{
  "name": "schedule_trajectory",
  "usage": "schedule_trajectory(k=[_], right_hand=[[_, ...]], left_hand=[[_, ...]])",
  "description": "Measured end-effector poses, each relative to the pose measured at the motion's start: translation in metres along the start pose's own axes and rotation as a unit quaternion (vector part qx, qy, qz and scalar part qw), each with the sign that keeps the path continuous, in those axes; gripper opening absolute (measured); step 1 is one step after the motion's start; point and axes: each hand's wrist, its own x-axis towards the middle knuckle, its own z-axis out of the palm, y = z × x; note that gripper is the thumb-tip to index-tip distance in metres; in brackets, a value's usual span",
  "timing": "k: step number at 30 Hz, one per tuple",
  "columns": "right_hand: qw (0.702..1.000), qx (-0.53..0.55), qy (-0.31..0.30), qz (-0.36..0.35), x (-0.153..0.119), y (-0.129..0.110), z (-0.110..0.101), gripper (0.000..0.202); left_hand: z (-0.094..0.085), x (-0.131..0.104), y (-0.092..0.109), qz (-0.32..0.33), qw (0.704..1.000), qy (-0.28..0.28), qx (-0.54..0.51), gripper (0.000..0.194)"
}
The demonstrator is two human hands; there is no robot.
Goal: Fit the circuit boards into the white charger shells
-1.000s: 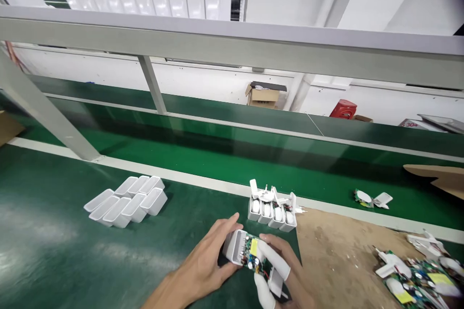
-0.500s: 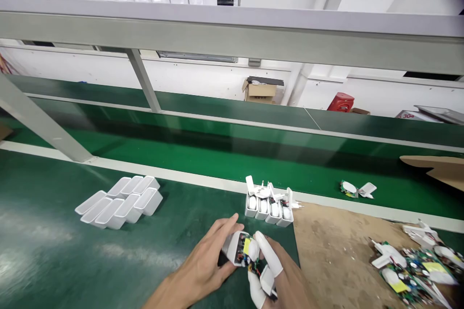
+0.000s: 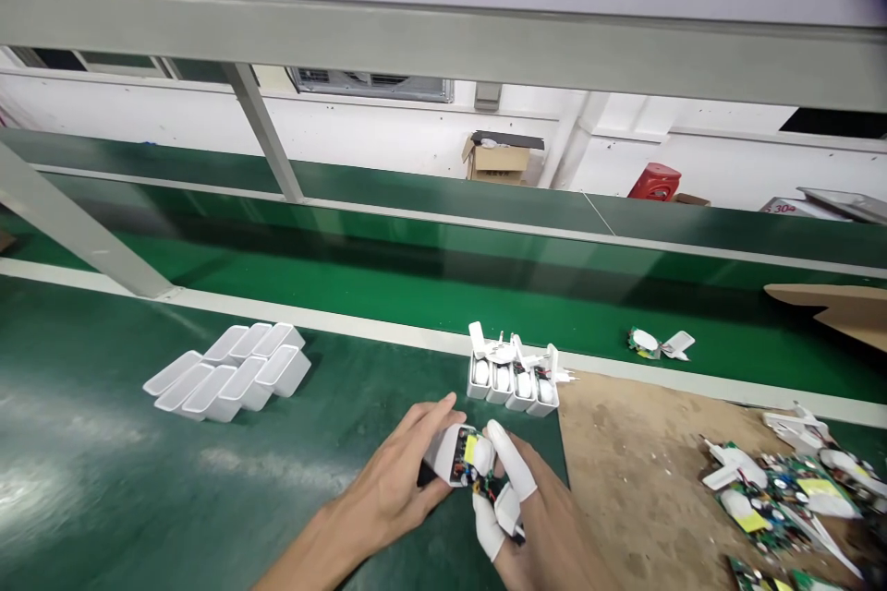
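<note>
My left hand [image 3: 408, 462] is closed round a white plastic housing [image 3: 442, 454], held tilted with its mouth toward the right. A circuit board [image 3: 478, 452] with a yellow label and a white round pad sits partly in that mouth. My right hand [image 3: 530, 499], with white covers on thumb and finger, grips the board's outer end and the white plug cap [image 3: 508, 508] wired to it. Just beyond my hands stands a row of several filled housings [image 3: 513, 383], their boards inside and plug caps lying on top. Further left, several white housings [image 3: 232, 374] stand in two rows, mouths up.
Loose circuit boards with plug caps [image 3: 783, 489] are heaped on a brown cardboard sheet [image 3: 624, 462] at the right. Behind the table edge runs a green conveyor belt [image 3: 388, 282], carrying one board with its cap [image 3: 658, 343]. A slanted metal post [image 3: 90, 231] rises at the left.
The view has tilted slightly downward. The board and cap on the belt have moved left. My hands keep nearly the same hold on the housing and the board.
</note>
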Motion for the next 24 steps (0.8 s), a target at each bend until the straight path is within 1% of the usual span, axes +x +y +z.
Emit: schedule_trajectory(k=[4,9,17,20,22,24], right_hand=[[1.0,0.004,0.001,0.004,0.001,-0.001,-0.002,0.065],[1.0,-0.006,-0.018,-0.003,0.002,-0.004,-0.006,0.071],[0.999,-0.011,-0.001,-0.037,-0.003,0.005,0.004,0.074],[0.998,-0.016,-0.003,-0.066,0.0,0.005,0.001,0.073],[0.997,0.01,-0.015,-0.074,0.003,0.005,-0.005,0.073],[0.995,0.064,-0.024,-0.067,0.005,0.005,-0.011,0.071]], left_hand=[[0.0,0.001,0.0,0.008,1.0,0.004,-0.006,0.096],[-0.001,0.002,-0.002,0.014,1.0,0.008,-0.001,0.098],[0.004,0.0,-0.003,0.026,1.0,0.007,0.007,0.098],[0.005,-0.001,-0.002,0.037,0.999,0.014,0.026,0.098],[0.004,-0.002,-0.001,0.027,0.999,0.002,0.025,0.097],[0.002,-0.003,0.0,0.003,0.999,-0.034,-0.011,0.097]])
